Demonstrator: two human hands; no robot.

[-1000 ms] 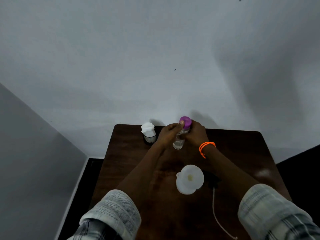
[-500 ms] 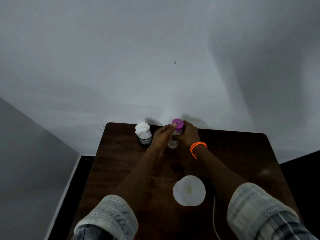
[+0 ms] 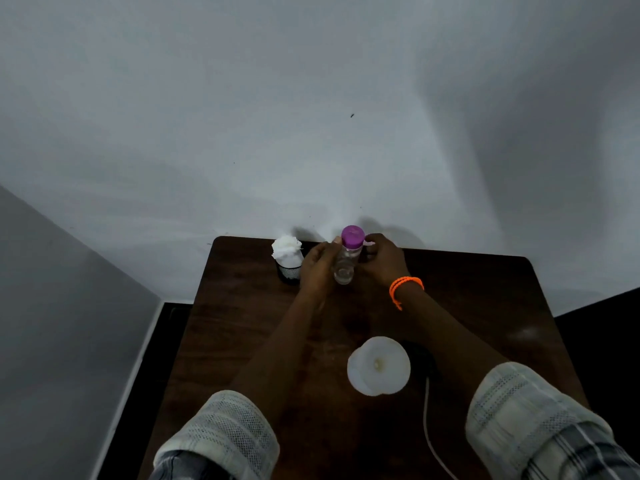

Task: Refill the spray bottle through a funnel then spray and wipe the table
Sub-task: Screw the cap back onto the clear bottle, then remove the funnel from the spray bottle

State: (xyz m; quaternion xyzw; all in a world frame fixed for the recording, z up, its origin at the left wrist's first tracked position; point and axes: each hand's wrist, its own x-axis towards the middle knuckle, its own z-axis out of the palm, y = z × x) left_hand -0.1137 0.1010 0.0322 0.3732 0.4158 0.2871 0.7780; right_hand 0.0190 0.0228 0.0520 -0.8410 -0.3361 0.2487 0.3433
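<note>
A clear bottle (image 3: 344, 268) with a purple cap (image 3: 352, 236) stands upright at the far middle of the dark wooden table (image 3: 485, 306). My left hand (image 3: 317, 268) grips the bottle's body from the left, thumb up near the cap. My right hand (image 3: 384, 261), with an orange band on its wrist, has its fingertips curled against the cap's right side. A white funnel (image 3: 379, 365) sits mouth-up in the near middle of the table, between my forearms. Whatever it rests in is hidden beneath it.
A black mesh cup stuffed with white tissue (image 3: 287, 258) stands just left of my left hand, near the wall. A thin white cable (image 3: 427, 427) runs from beside the funnel toward the near edge. The table's left side drops to a dark floor.
Both hands stay on the bottle at the same spot. My right hand has shifted off the bottle's body to the right side of the cap. My view has tilted slightly.
</note>
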